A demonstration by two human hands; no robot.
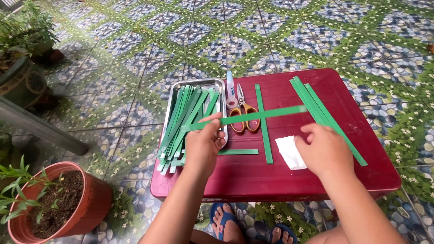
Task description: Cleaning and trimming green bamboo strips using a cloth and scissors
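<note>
My left hand (204, 143) pinches one end of a long green paper strip (257, 115) and holds it level above the red table (271, 176). My right hand (323, 151) hovers with curled fingers beside a white tissue (288, 151), just under the strip's far end, holding nothing I can see. A metal tray (219, 84) at the left holds several green strips (183, 122). More green strips (316, 106) lie at the right of the table. One strip (264, 135) lies lengthwise in the middle, a short one (238, 152) beside it.
Orange-handled scissors (244, 113) and a small glue bottle (230, 86) lie next to the tray. A potted plant (58, 203) stands at bottom left, more pots (20, 68) at far left. My feet in blue sandals (224, 221) rest under the table on the patterned tile floor.
</note>
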